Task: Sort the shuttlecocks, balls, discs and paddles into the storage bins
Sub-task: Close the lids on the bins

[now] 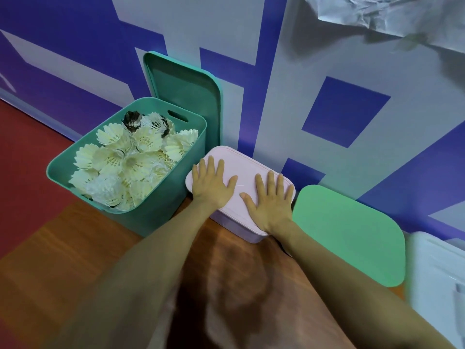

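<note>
A pink bin [234, 224] stands against the wall with its pink lid [242, 170] on top. My left hand [211, 183] lies flat on the lid's left half, fingers straight and spread. My right hand [269, 201] presses flat on the lid's right half. To the left stands an open teal bin [151, 212] heaped with white feather shuttlecocks [125, 159]. Its teal lid [183, 89] leans upright against the wall behind it.
A light green lid [352, 235] covers a bin to the right of the pink one. A white bin [437, 278] sits at the far right edge. The purple and grey wall [327, 96] runs behind all bins. Wooden floor [75, 260] lies in front.
</note>
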The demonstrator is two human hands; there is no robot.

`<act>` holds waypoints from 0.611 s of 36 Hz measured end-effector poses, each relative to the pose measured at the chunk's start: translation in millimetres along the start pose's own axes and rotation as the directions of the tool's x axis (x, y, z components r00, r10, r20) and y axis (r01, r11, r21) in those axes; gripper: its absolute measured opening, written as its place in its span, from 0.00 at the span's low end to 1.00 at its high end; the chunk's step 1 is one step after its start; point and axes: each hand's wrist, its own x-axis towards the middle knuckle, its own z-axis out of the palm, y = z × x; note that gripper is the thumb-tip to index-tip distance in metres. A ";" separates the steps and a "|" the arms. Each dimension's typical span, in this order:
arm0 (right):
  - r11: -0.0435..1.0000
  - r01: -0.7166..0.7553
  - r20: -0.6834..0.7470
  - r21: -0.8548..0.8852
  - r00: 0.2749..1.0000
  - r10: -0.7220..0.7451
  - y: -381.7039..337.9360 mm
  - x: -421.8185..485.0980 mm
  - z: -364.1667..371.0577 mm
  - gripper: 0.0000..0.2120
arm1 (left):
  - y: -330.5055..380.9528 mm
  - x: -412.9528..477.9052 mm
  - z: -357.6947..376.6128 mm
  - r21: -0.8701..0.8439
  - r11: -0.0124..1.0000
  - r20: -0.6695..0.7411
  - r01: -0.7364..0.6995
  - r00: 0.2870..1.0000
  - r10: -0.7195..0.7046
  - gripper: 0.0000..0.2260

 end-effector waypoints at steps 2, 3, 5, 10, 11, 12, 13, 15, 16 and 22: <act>1.000 0.002 -0.001 -0.001 1.000 -0.002 -1.0 -0.2 -0.2 0.38 | 1.2 -1.0 1.9 -0.012 1.000 0.003 0.004 1.000 -0.004 0.31; 1.000 0.003 0.004 0.003 1.000 -0.003 -1.2 -0.6 -0.9 0.38 | 2.1 -2.0 2.9 -0.017 1.000 0.008 0.007 1.000 -0.007 0.31; 1.000 0.005 0.017 0.007 1.000 -0.005 -1.0 -1.5 -2.6 0.39 | 2.8 -4.9 4.0 -0.027 1.000 0.016 0.010 1.000 -0.009 0.31; 1.000 0.018 0.043 -0.004 0.999 -0.018 0.7 -5.2 -6.8 0.34 | -2.2 -9.2 -4.0 -0.071 0.997 0.085 -0.019 0.996 0.025 0.32; 1.000 0.019 0.055 0.010 0.998 -0.019 0.5 -5.1 -8.8 0.34 | -4.3 -8.5 -9.8 -0.095 0.995 0.115 -0.025 0.993 0.036 0.32; 0.999 0.020 0.066 0.028 0.998 -0.021 0.2 -4.9 -12.4 0.34 | -6.7 -7.9 -15.9 -0.123 0.992 0.142 -0.031 0.989 0.048 0.31; 0.999 0.018 0.075 0.050 0.997 -0.022 -0.3 -3.4 -16.7 0.33 | -9.1 -7.8 -22.7 -0.149 0.988 0.157 -0.042 0.986 0.065 0.30; 0.997 0.005 0.084 0.072 0.996 -0.011 -1.9 0.9 -27.8 0.31 | -13.6 -12.9 -35.9 -0.209 0.976 0.132 -0.068 0.987 0.097 0.24; 0.998 -0.007 0.084 0.062 0.996 0.002 -3.5 3.9 -34.3 0.30 | -15.7 -17.6 -41.8 -0.259 0.963 0.103 -0.075 0.989 0.105 0.22; 0.985 0.012 0.045 0.174 0.999 -0.020 -33.1 20.2 -83.7 0.26 | -30.9 -52.7 -86.9 -0.444 0.892 -0.094 -0.081 0.995 0.043 0.14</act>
